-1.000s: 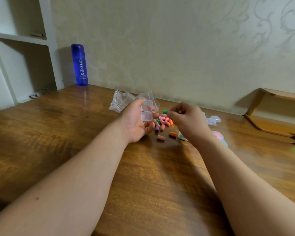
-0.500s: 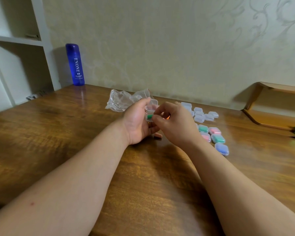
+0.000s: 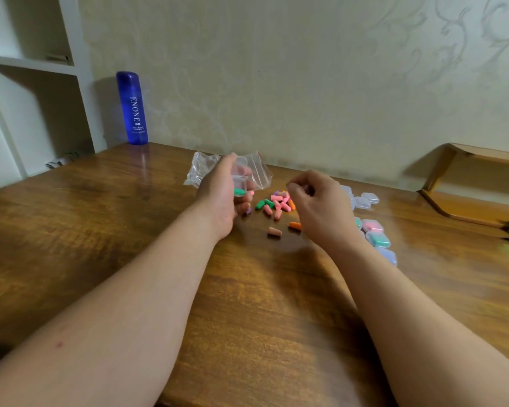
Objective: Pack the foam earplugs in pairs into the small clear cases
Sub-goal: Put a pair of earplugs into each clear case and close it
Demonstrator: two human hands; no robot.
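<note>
Open clear case (image 3: 239, 177), hinged lid up, held in the left hand (image 3: 221, 198), fingers curled around it; one green earplug (image 3: 239, 191) lies in its base. Right hand (image 3: 321, 207) hovers over the loose earplug pile (image 3: 276, 202), fingertips pressed together, apparently empty. Risk: tilting the case could spill the unpaired plug; a mismatched colour might be picked. Beyond, filled cases (image 3: 376, 235), empty cases (image 3: 365, 201) and a crumpled plastic bag (image 3: 200, 168).

- The right hand (image 3: 321, 207) is drawn back from the open clear plastic case (image 3: 239, 179).
- A green foam earplug (image 3: 239, 191) is now lodged in that case.
</note>
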